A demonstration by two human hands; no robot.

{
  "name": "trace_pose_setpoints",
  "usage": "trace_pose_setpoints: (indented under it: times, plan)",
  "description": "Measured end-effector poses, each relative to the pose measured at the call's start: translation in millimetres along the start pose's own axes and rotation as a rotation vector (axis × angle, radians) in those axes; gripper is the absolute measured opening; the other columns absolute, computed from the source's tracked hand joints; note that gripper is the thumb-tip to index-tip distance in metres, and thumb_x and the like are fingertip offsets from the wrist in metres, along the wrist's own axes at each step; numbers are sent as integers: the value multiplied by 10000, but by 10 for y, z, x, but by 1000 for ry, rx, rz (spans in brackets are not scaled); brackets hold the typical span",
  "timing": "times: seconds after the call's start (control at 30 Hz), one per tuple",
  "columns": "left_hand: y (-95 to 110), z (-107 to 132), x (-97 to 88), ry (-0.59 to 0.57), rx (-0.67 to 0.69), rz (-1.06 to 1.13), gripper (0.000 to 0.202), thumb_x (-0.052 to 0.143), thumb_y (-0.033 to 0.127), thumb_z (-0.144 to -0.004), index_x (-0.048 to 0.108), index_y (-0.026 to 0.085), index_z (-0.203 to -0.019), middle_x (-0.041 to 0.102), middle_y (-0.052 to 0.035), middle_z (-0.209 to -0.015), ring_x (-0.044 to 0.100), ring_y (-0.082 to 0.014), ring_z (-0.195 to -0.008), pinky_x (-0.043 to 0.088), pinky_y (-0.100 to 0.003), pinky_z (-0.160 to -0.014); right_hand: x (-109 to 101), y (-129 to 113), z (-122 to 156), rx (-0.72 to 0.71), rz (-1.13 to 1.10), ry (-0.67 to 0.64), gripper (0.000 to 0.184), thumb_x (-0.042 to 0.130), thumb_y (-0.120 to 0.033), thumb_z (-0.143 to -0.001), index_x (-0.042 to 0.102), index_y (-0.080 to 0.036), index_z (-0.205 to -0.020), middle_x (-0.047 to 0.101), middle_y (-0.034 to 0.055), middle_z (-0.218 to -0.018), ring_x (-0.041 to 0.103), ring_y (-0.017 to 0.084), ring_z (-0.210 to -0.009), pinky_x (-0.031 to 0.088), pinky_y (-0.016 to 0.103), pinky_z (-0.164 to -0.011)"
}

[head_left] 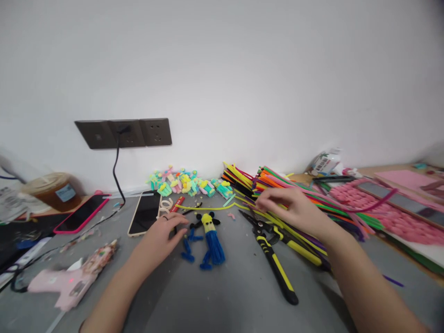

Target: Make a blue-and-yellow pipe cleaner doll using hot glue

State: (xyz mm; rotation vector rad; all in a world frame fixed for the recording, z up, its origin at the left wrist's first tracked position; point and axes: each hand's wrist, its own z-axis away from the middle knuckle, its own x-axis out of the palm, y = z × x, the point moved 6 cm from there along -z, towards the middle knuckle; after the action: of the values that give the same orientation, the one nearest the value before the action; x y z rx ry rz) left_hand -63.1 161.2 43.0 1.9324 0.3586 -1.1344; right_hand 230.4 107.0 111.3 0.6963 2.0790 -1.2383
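Note:
A pipe-cleaner figure [210, 236] with a yellow head, black ears and blue lower body lies on the grey table. My left hand [157, 243] is just left of it, thumb and fingers apart, close to loose blue pipe-cleaner pieces [188, 247]. Dark bits under its fingertips are partly hidden. My right hand [296, 210] hovers with bent, parted fingers over the near end of a bundle of coloured pipe cleaners [274, 182]. Below it lie black-and-yellow pliers [274, 261], jaws pointing away. A bent yellow pipe cleaner [204, 207] runs behind the figure.
At the left are a pink glue gun [65, 284], a pink-cased phone [82, 215], another phone [145, 212] and a lidded drink cup [53, 192]. Small pastel pieces [187, 181] are heaped by the wall. Pink knitted material [381, 210] lies right.

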Motion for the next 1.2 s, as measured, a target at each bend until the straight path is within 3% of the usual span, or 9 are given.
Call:
trace_pose_setpoints:
  times: [0.07, 0.2, 0.37, 0.5, 0.67, 0.83, 1.0, 1.1, 1.2]
  plan:
    - [-2, -6, 2, 3, 1, 6, 225, 530, 262, -910, 703, 212, -1045, 720, -85, -1120, 659, -245, -1061, 498, -413, -957, 106, 96, 93, 64, 100, -199, 221, 503, -236, -938, 681, -195, -814, 713, 26, -766, 664, 168, -674, 505, 251, -596]
    - [4, -15, 13, -9, 8, 2, 223, 530, 263, -910, 706, 211, -1036, 727, -85, -1111, 671, -244, -1039, 511, -404, -935, 184, 351, 208, 64, 422, -262, 211, 536, -60, -829, 693, -198, -857, 712, 52, -897, 680, 209, -798, 511, 296, -714]
    - [2, -25, 9, 1, 29, 12, 219, 535, 266, -903, 713, 205, -1014, 734, -89, -1083, 680, -248, -1030, 516, -409, -934, 291, 514, 196, 18, 570, -392, 165, 562, -75, -827, 700, -161, -797, 679, 91, -881, 663, 233, -796, 498, 322, -724]
    - [3, -32, -7, 15, 31, 21, 220, 544, 269, -892, 719, 199, -1005, 740, -94, -1067, 686, -252, -1019, 522, -411, -925, 242, 483, 136, 25, 478, -383, 199, 531, -97, -857, 671, -163, -732, 675, 66, -824, 636, 184, -721, 472, 279, -692]
    - [18, -29, -50, 49, 20, 22, 225, 533, 274, -890, 721, 199, -990, 748, -91, -1066, 688, -251, -1016, 521, -409, -927, 66, 438, 67, 120, 393, -289, 200, 475, -175, -905, 640, -164, -793, 658, 34, -713, 589, 164, -611, 427, 265, -586]
    - [20, -30, -93, 116, 10, 31, 222, 528, 268, -886, 717, 218, -991, 756, -79, -1063, 693, -252, -1002, 529, -395, -895, -19, 302, -16, 189, -59, -176, 223, 522, -362, -922, 592, -183, -808, 650, 24, -772, 593, 161, -669, 459, 279, -615]
    - [144, -39, -104, 129, 5, 114, 227, 537, 290, -903, 703, 212, -1036, 760, -55, -966, 699, -195, -797, 542, -308, -720, 235, 80, -80, 305, -544, -191, 297, 640, -461, -863, 569, -173, -840, 665, 11, -731, 567, 116, -596, 439, 241, -582]
    - [316, -19, -67, 85, 69, 185, 257, 614, 274, -874, 679, 217, -1116, 749, -39, -970, 673, -169, -753, 517, -266, -653, 493, -150, -143, 279, -600, -245, 281, 664, -431, -848, 622, -159, -904, 680, 18, -757, 578, 113, -609, 431, 227, -572]
    - [444, 19, -15, 75, 117, 201, 324, 668, 273, -855, 657, 246, -1178, 739, -29, -986, 664, -172, -834, 522, -278, -755, 729, -372, -228, 208, -553, -259, 194, 647, -349, -854, 669, -158, -886, 689, 22, -756, 609, 134, -666, 456, 246, -627]
